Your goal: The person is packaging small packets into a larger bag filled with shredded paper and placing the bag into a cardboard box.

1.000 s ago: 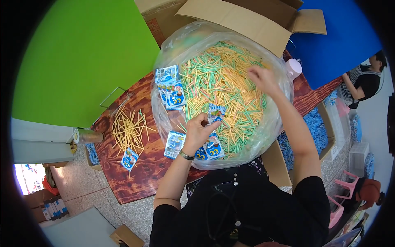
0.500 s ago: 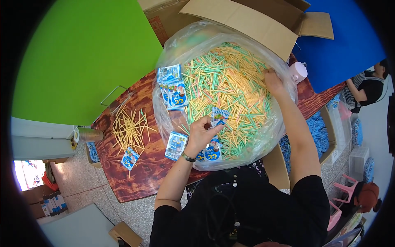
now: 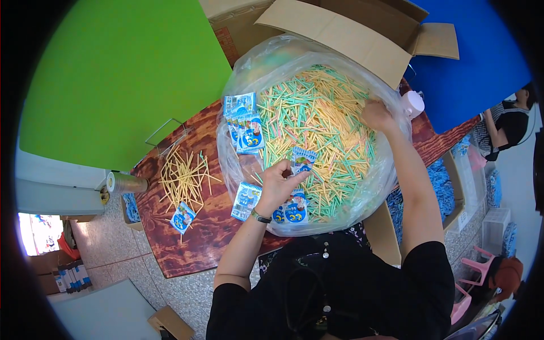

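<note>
A large clear plastic bag [image 3: 241, 71], its mouth spread wide, holds a heap of thin yellow, green and pink sticks [image 3: 317, 133]. Over the near left part of the heap, my left hand [image 3: 277, 184] pinches a small blue-and-white packet [image 3: 304, 157] between thumb and fingers. My right hand [image 3: 378, 116] reaches to the heap's right side, fingers curled in among the sticks; what they grip is hidden. More packets [image 3: 249, 133] lie overlapped on the bag's left side. Another packet [image 3: 246, 201] lies beside my left wrist, and others [image 3: 292, 208] are partly covered near it.
On the brown table [image 3: 212, 246], loose yellow sticks [image 3: 184, 175] lie left with one packet [image 3: 182, 218]. An open cardboard box [image 3: 340, 34] stands behind the bag. A pink cup [image 3: 413, 104] is at right. Boxes of blue packets [image 3: 436, 187] stand below right; a person [image 3: 507, 124] sits beyond.
The view has shifted slightly, so the table and bag appear a little lower and farther right. My right hand's fingers have curled in more at the heap; my left still pinches the packet.
</note>
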`<state>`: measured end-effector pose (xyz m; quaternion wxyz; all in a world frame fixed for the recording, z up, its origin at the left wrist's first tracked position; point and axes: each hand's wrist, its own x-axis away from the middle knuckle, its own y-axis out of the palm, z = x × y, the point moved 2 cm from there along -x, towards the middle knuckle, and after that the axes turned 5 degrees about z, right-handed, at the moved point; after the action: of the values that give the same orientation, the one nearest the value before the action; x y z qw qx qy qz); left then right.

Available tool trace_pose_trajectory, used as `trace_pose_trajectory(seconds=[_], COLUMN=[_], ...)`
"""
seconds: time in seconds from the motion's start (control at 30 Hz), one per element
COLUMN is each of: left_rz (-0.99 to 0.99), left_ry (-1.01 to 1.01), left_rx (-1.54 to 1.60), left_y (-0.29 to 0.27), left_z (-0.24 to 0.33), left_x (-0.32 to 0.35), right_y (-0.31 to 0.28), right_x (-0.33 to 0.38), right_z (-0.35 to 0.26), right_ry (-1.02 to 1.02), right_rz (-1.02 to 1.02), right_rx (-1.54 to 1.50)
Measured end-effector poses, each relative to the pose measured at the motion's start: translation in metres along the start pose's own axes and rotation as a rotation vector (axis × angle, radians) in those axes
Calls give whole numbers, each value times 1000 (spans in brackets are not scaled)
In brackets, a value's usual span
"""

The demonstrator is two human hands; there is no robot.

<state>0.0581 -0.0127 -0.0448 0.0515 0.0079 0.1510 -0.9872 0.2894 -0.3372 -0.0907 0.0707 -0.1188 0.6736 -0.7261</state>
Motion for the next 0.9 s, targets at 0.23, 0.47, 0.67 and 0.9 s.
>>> trace_pose_trajectory(seconds=[0.23,0.47,0.67,0.9], left_rz=[42,-90,-134,-290], left_ry=[-31,-158,-172,-311], left_rx=[188,524,903,845], left_y=[-4,3,8,39], left_z=[-13,22,27,27], left_x=[-1,-13,-21,11], right_y=[-62,-79,-96,-86], right_x=[38,84,105,110], right_z=[-31,-103,-149,-191], right_ry=[182,35,20,1], right_rz=[-204,-642,-793,-66], right_rx=[-1297,-2059,-2127,-1682])
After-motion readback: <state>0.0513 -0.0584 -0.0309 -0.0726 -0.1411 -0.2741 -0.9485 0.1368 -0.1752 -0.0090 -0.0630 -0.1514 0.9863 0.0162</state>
